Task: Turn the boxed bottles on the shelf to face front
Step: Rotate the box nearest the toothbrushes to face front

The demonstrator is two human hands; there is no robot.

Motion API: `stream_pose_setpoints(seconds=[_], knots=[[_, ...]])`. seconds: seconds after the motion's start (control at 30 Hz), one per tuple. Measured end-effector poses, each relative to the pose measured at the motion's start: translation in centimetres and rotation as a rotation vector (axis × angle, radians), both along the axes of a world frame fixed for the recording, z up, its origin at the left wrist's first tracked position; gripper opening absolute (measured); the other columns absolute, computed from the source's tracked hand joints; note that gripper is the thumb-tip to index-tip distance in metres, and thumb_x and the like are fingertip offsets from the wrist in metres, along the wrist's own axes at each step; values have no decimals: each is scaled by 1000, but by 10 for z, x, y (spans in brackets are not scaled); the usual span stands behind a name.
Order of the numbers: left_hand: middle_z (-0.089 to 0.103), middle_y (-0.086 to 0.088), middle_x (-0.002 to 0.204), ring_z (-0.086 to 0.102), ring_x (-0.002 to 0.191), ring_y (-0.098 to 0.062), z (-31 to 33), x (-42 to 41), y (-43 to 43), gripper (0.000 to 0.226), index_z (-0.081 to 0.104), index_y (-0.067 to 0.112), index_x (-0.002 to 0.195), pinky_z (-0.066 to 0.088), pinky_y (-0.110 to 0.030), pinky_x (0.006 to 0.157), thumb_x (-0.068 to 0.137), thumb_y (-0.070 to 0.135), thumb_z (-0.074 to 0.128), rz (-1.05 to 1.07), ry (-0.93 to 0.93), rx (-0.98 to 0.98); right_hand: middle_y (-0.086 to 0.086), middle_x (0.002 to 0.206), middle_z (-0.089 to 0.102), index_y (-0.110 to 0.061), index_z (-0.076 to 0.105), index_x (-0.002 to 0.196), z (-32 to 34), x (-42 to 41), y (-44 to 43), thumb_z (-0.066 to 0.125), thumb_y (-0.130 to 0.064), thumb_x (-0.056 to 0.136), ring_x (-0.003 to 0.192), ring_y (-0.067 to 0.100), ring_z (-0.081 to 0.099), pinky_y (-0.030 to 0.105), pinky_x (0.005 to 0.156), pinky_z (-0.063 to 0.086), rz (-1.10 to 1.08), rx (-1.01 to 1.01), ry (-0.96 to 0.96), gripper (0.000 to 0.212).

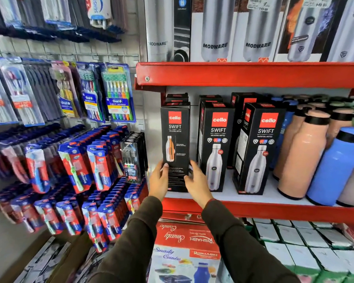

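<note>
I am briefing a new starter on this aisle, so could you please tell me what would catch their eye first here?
Most striking is the row of tall black cardboard bottle boxes with red logo squares on the red metal shelf at centre. The left hand and right hand clasp the lower part of the leftmost box. Peach and blue bottles stand to the right, and blue toothbrush packs hang at left.

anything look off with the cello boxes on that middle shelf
Yes. The leftmost Cello box, held between the left hand and right hand, shows a cutaway-bottle panel, while the two boxes to its right show the steel-bottle front. The rightmost of them also sits slightly angled.
</note>
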State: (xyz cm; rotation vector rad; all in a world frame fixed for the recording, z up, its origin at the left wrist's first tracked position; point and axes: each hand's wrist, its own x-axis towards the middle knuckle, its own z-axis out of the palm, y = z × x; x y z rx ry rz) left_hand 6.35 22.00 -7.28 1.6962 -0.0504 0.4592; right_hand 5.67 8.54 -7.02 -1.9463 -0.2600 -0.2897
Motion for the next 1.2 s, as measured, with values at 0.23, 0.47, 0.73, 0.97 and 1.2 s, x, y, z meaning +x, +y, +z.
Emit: stream_pose_setpoints(seconds=[0.23,0.47,0.73,0.97,1.2], knots=[[71,-7,124,68,114,-18,6,-3,14,37,63,19,132,53,-43,104,97,28,60,-69,-52,-206,-1,136,53,-28,34,145,5,2,9,79,-9,74,127,9,51,32,108,45,3,38,-108,86],[70,-1,127,67,117,-20,19,-11,17,39,69,26,125,56,-46,98,89,41,69,-42,-102,-242,-8,126,54,-29,39,136,15,0,24,89,-41,59,117,5,54,21,95,47,-105,95,-223,93],[69,-5,127,65,118,-21,15,-3,25,33,67,17,125,54,-44,101,101,32,52,-15,-146,-185,-16,116,58,-43,38,123,17,-5,25,87,-43,49,107,2,57,16,89,44,-157,117,-191,89],[66,13,117,55,121,-18,16,15,42,23,63,34,114,47,-18,97,104,24,45,-198,64,-118,-37,121,43,-35,30,136,18,-3,17,83,-35,56,115,-12,47,12,98,41,-43,30,-169,97],[63,-19,129,60,114,-26,2,10,51,30,57,17,126,52,-40,95,100,31,53,-205,52,-149,-4,165,-6,-26,-13,154,16,1,13,63,-27,90,151,9,-2,24,118,6,89,-168,-98,99]])
